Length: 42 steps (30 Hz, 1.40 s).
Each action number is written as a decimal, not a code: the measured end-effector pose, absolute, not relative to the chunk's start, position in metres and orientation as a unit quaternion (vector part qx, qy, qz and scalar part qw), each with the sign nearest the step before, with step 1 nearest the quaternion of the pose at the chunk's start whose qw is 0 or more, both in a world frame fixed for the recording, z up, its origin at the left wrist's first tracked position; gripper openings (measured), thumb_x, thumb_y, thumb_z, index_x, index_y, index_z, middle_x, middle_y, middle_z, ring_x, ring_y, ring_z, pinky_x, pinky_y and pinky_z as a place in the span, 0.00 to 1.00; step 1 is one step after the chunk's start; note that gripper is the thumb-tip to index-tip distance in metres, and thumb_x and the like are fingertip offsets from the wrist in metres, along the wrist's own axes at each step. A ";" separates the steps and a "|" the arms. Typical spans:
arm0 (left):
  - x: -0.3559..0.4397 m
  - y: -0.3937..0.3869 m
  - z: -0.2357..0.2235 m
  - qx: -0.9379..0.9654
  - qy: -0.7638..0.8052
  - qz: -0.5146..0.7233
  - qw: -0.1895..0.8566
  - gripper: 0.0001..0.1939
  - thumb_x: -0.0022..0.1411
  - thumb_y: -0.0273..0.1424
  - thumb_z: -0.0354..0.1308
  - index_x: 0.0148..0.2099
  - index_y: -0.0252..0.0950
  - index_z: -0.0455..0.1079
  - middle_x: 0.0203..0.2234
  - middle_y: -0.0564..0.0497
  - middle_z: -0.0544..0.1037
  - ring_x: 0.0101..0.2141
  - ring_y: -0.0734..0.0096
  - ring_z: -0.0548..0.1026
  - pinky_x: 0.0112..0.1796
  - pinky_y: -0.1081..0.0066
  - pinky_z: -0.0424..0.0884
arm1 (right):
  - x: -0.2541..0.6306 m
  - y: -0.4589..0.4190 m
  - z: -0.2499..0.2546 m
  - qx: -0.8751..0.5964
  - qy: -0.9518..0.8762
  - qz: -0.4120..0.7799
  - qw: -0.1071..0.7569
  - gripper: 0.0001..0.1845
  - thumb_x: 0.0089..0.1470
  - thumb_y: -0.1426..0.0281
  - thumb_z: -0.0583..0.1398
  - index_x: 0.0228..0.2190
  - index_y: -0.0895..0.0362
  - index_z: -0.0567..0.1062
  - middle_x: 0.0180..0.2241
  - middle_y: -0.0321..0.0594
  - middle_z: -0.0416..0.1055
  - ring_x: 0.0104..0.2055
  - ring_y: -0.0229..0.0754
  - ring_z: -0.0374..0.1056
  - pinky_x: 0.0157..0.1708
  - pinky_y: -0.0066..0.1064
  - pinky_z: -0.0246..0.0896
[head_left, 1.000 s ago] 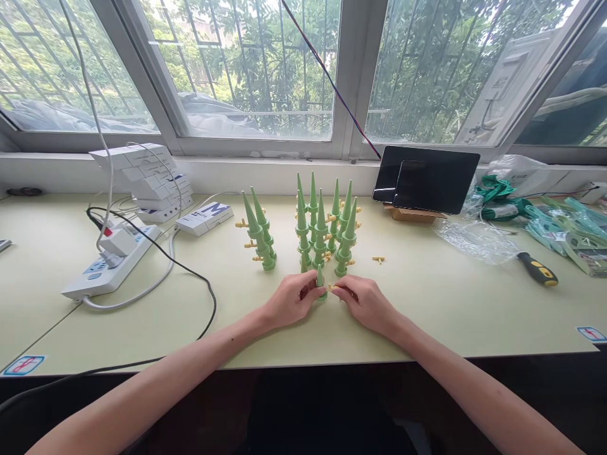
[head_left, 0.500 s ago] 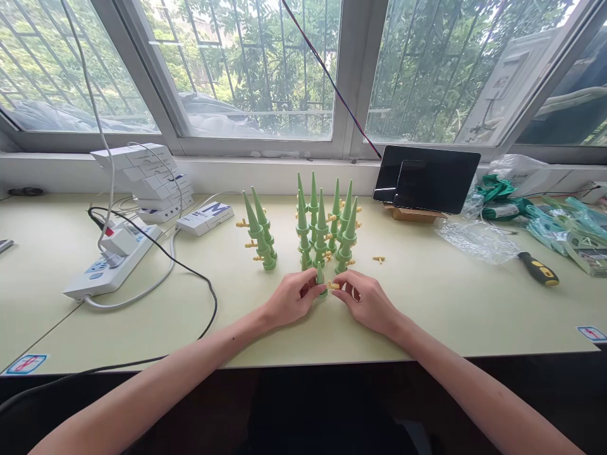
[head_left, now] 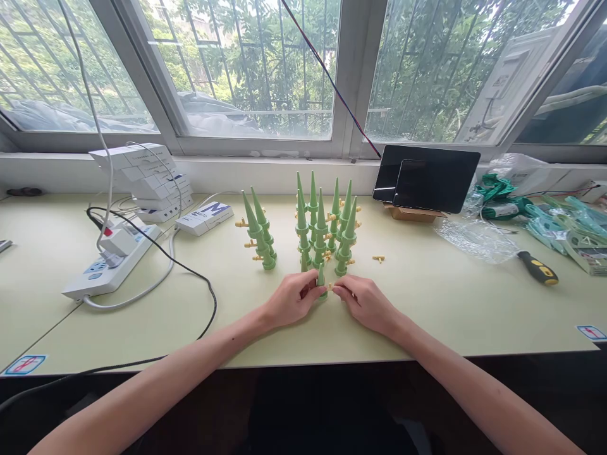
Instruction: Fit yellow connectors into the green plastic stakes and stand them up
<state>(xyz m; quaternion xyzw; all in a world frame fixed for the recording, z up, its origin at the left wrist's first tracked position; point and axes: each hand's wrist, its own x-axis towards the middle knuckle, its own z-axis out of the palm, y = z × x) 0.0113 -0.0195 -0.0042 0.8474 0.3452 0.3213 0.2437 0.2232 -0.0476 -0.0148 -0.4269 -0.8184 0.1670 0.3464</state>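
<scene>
Left hand grips a small green spike, upright at its fingertips over the pale table. Right hand pinches a small yellow fitting just beside the spike; contact too small to tell. Straight beyond both hands: clustered green stacks with yellow side pieces. Beyond left hand, two more stacks; well left of it, power strip. Right hand: loose yellow piece beyond, screwdriver well to the right.

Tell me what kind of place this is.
Probably a workroom or office with a worktable beneath windows: a power strip, a black-and-yellow tool handle and a cluster of green spikes share its pale top.
</scene>
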 end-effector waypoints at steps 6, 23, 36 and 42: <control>0.012 -0.018 -0.004 0.842 0.347 0.333 0.245 0.12 0.68 0.32 0.51 0.30 0.35 0.61 0.19 0.57 0.64 0.21 0.77 0.58 0.24 0.74 0.56 | 0.225 -0.048 -0.015 -0.416 -0.806 0.177 0.382 0.06 0.64 0.67 0.57 0.40 0.55 0.72 0.33 0.40 0.74 0.29 0.39 0.67 0.30 0.31 0.63; 0.011 -0.017 -0.006 0.847 0.347 0.320 0.245 0.12 0.67 0.33 0.52 0.30 0.36 0.61 0.19 0.57 0.61 0.22 0.77 0.55 0.24 0.74 0.55 | 0.225 -0.048 -0.014 -0.429 -0.820 0.165 0.341 0.11 0.67 0.69 0.52 0.32 0.56 0.71 0.28 0.38 0.70 0.28 0.40 0.65 0.30 0.31 0.59; 0.012 -0.020 -0.003 0.842 0.353 0.319 0.254 0.11 0.67 0.33 0.51 0.31 0.35 0.62 0.19 0.57 0.62 0.22 0.77 0.55 0.24 0.74 0.54 | 0.225 -0.048 -0.016 -0.414 -0.816 0.177 0.362 0.03 0.64 0.72 0.57 0.37 0.55 0.70 0.32 0.39 0.72 0.31 0.40 0.67 0.31 0.31 0.61; 0.011 -0.018 -0.005 0.848 0.345 0.313 0.252 0.11 0.67 0.33 0.52 0.31 0.35 0.63 0.20 0.57 0.62 0.22 0.77 0.55 0.25 0.74 0.54 | 0.225 -0.049 -0.014 -0.417 -0.827 0.166 0.338 0.11 0.66 0.71 0.53 0.30 0.55 0.68 0.27 0.37 0.68 0.28 0.39 0.63 0.29 0.30 0.57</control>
